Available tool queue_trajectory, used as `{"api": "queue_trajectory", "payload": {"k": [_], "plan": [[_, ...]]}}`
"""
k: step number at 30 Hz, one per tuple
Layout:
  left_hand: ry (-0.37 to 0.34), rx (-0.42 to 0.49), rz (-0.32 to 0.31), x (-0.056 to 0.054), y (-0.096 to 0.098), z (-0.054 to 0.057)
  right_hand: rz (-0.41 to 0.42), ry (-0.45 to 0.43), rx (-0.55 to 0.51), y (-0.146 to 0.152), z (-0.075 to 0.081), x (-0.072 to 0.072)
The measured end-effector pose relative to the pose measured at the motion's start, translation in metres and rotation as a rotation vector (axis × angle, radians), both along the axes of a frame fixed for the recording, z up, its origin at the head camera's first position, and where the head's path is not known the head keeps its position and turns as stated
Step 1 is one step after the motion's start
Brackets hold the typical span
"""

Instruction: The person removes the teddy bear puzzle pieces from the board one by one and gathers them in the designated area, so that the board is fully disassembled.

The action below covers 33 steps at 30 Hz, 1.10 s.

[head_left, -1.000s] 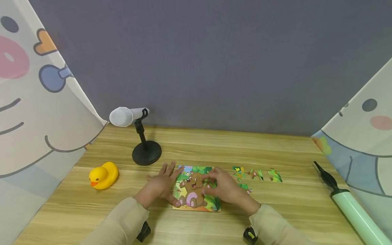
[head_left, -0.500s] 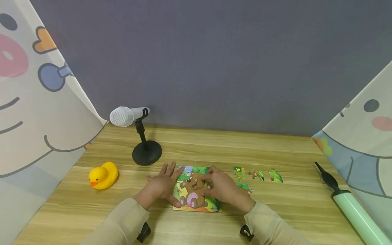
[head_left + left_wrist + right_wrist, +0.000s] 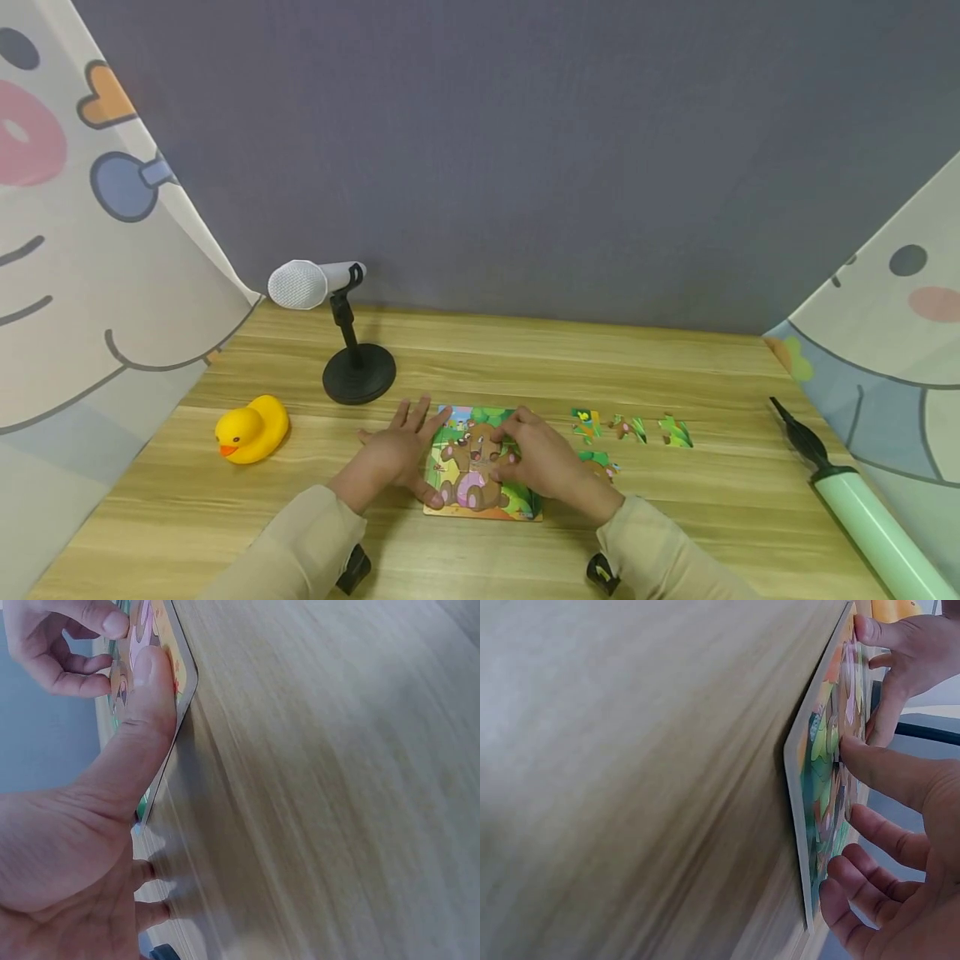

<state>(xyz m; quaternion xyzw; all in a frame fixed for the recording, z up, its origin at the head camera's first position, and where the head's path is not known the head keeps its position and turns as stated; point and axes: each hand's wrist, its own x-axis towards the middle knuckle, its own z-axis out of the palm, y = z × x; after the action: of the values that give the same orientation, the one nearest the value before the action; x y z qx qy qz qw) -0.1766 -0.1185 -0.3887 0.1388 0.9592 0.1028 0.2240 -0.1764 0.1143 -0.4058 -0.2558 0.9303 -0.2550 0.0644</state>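
A jigsaw puzzle (image 3: 470, 487) with a brown bear on a green scene lies flat on the table. My left hand (image 3: 397, 454) rests at its left side with fingers spread, the thumb pressing the lower left corner. In the left wrist view that thumb (image 3: 154, 694) lies over the puzzle's front border. My right hand (image 3: 543, 454) is over the puzzle's right half, thumb and index finger pinching a puzzle piece (image 3: 846, 784) at the bear's side. The right wrist view shows its other fingers curled loosely above the surface. My right hand partly hides the puzzle's right part.
Several loose puzzle pieces (image 3: 627, 427) lie right of the puzzle, one (image 3: 600, 458) close behind my right wrist. A yellow rubber duck (image 3: 253, 429) and a microphone (image 3: 300, 285) on a black stand (image 3: 359, 374) are at left. A pale green hand pump (image 3: 873, 521) lies at the right edge.
My right hand has shifted slightly, its wrist moving left and its fingers drawing closer together on the bear's side. My left hand has stayed in place.
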Motion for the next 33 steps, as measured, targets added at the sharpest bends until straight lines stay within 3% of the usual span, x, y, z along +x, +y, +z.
{"api": "queue_trajectory", "payload": {"k": [21,33], "plan": [[-0.016,-0.019,0.003,-0.001,0.000,-0.002,0.007,0.064,-0.005,0.004,-0.008,0.001],[0.004,-0.021,0.003,0.000,0.003,0.002,-0.018,0.083,-0.039,0.017,-0.003,-0.001]]}}
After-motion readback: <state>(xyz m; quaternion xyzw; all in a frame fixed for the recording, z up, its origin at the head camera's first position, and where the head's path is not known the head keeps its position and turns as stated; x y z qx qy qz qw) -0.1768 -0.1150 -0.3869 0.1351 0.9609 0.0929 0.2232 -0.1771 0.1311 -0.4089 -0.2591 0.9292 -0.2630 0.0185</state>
